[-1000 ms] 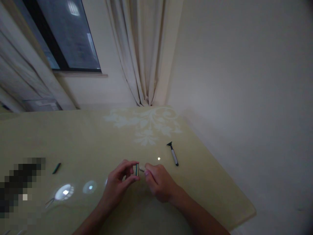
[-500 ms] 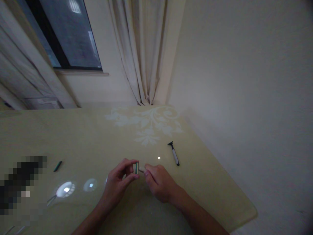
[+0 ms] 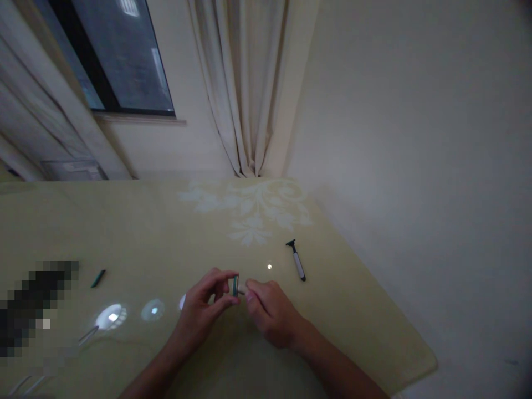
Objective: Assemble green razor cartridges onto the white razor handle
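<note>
My left hand (image 3: pixel 205 296) pinches a small green and dark razor cartridge (image 3: pixel 235 285) between thumb and fingertips, holding it upright by its two ends. Facing it from the right, my right hand (image 3: pixel 272 310) is closed around a pale, slim thing; only its light tip (image 3: pixel 241 289) shows, close against the cartridge, and whether they touch I cannot tell. The rest is hidden in the fist. Beyond my right hand lies a razor (image 3: pixel 298 261) with a dark head and a grey and black handle. Another slim green and dark piece (image 3: pixel 98 279) lies to the left.
The glossy pale table (image 3: pixel 137 233) has a white floral pattern and light reflections. Its right edge slants along the wall (image 3: pixel 394 166). A blurred-out dark patch (image 3: pixel 37 299) covers the left side. Curtains (image 3: pixel 249 100) and a window (image 3: pixel 124 55) are behind.
The cartridge in my left hand has shifted slightly right, narrowing the gap to the pale tip. My right hand has hardly moved. The view has tilted slightly.
</note>
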Demonstrator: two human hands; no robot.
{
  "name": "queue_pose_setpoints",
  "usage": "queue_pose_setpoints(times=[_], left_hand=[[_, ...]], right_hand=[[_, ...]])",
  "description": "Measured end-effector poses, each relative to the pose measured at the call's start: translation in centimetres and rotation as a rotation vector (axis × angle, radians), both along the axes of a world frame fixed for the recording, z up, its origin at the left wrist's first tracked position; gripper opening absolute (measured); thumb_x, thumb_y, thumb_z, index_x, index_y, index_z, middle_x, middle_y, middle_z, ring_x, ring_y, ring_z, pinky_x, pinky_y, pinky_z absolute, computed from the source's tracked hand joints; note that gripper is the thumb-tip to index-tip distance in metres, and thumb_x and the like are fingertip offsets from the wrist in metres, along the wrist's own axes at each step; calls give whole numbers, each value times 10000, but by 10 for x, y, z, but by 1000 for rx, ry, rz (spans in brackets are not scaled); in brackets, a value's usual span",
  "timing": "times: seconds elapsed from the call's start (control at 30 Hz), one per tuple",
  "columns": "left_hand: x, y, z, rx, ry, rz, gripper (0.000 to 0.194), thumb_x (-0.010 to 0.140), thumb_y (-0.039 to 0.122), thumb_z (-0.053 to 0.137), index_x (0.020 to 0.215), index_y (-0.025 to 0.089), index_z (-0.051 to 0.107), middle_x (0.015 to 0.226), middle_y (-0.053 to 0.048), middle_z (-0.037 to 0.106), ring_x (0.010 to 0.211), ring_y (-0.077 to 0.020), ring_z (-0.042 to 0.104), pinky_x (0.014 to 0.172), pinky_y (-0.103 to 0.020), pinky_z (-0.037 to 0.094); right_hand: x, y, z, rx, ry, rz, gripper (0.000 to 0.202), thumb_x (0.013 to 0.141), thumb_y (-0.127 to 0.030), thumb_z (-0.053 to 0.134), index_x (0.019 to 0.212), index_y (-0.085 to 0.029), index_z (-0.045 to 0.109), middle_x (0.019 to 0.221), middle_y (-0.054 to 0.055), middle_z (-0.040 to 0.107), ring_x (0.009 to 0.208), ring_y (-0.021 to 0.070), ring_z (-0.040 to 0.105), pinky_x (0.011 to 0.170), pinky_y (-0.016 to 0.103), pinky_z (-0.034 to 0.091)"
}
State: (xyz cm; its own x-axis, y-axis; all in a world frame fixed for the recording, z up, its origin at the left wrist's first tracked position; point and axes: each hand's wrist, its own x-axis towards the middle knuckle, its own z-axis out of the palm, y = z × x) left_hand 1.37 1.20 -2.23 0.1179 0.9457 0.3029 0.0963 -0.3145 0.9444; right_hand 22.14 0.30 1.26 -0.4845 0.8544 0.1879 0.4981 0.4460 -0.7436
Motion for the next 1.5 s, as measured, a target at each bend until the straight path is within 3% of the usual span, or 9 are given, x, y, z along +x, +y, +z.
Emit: queue_pose_setpoints(times=[0.23,0.37,0.97,1.3,1.5], left_hand=[[0,0,2,9,0,14,302,816,270,855,1116,280,819,774,25,592,697,-141,586,650,-238,482],[1,-2,3,-2,2,10,308,813,273,859,1118,275,819,775,20,593,700,-146,587,655,-244,486],[3,-2,7,-51,-15,-17,295,795,284,863,1088,261,829,778,9,613,701,-153,585,643,-245,470],[6,0,10,-63,-18,-31,293,761,318,886,1043,249,846,751,9,618,668,-147,579,614,-239,461],[6,0,8,-65,-16,-21,283,771,328,874,1042,252,845,762,7,623,676,-148,582,615,-236,462]], right_hand=[[1,1,-1,-13,-38,-37,276,1044,-325,394,790,-220,409,641,-49,384,574,127,365,607,306,197],[1,0,-1,-6,-19,23,286,1055,-342,395,798,-220,416,653,-49,397,580,125,369,614,301,215],[1,4,-2,0,-12,-69,286,1044,-332,388,781,-221,408,633,-46,406,567,125,399,602,293,220],[6,8,-4,-3,-65,-90,315,1064,-330,392,794,-203,494,677,-24,480,624,138,439,629,299,235],[7,10,-2,-26,-57,-80,306,1053,-324,422,780,-203,492,650,-37,452,599,130,417,616,294,228]])
